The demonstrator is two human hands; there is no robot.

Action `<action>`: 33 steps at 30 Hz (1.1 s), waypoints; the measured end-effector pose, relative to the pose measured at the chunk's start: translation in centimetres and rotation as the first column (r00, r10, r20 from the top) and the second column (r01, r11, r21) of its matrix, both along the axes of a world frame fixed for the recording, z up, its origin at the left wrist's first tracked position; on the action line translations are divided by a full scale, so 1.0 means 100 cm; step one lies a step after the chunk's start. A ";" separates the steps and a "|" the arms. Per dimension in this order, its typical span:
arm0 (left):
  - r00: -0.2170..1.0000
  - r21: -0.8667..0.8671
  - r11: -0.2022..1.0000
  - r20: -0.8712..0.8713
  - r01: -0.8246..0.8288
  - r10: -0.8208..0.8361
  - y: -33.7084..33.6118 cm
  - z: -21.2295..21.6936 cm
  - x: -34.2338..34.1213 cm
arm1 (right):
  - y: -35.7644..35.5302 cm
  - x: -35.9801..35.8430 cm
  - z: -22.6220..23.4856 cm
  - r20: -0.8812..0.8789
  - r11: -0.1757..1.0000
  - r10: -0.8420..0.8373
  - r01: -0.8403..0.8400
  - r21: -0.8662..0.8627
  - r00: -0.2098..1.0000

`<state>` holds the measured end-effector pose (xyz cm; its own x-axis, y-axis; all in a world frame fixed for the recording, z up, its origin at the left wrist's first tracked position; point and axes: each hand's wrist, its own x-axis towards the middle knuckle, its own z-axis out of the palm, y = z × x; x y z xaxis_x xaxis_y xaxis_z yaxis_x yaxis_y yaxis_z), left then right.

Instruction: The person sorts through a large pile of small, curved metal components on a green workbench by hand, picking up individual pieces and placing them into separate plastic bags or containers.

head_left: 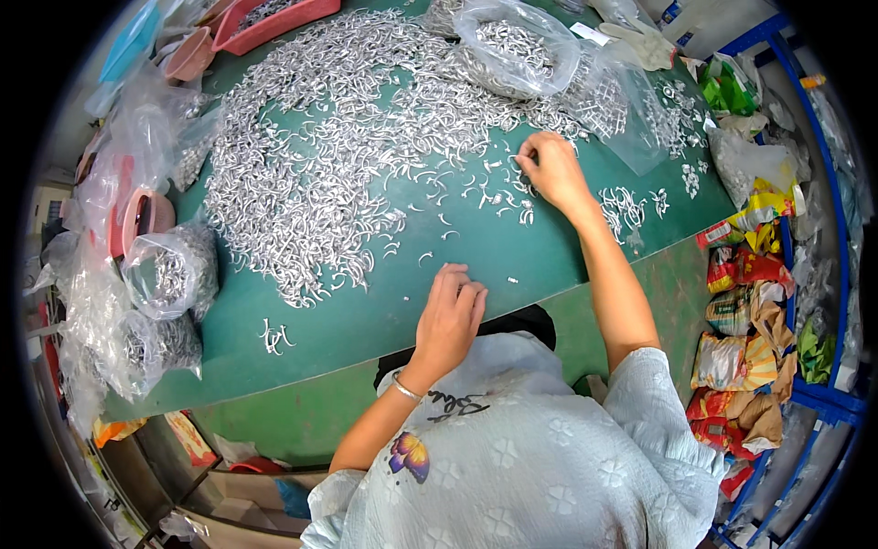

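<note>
A large spread of small, curved silvery metal pieces (302, 174) covers much of the green tabletop (366, 334). My right hand (551, 169) reaches to the right edge of that spread, thumb and fingers drawn together; whatever lies between them is hidden. Close by it are scattered loose pieces (498, 195). Nearer to me, my left hand (450, 306) rests low over the table's front part with its fingers curled and pressed together. Its fingertips are turned away, so any piece in them cannot be made out. To its right lies one tiny silvery piece (512, 280).
An open clear bag of metal pieces (517, 55) stands at the back. Small heaps (624, 209) lie to the right, another (273, 339) at front left. Filled bags (174, 265) and a pink basket (146, 218) line the left side. A blue rack (828, 210) stands right.
</note>
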<state>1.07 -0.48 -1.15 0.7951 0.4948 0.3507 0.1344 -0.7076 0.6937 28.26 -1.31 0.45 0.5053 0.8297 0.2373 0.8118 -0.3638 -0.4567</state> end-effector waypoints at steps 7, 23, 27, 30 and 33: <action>1.000 -0.004 1.000 0.000 -0.003 0.003 0.000 0.000 -0.003 | -0.049 -0.003 0.030 -0.443 1.000 -0.004 -0.002 -0.014 0.896; 0.997 -0.132 0.988 0.002 -0.079 0.080 -0.004 0.001 -0.004 | -0.046 -0.068 0.043 -0.460 0.961 0.254 -0.274 0.024 0.851; 0.998 -0.006 0.998 -0.023 -0.065 0.065 -0.002 0.015 0.001 | -0.044 -0.084 0.033 -0.504 0.930 0.314 -0.367 -0.006 0.804; 0.992 0.143 0.988 -0.120 0.059 -0.042 0.003 0.017 0.001 | -0.036 -0.039 0.025 -0.259 0.996 0.062 -0.044 0.072 0.964; 0.992 0.119 0.989 -0.099 0.085 -0.073 0.002 0.006 -0.001 | -0.025 -0.020 0.010 0.045 0.998 -0.031 0.029 0.056 0.998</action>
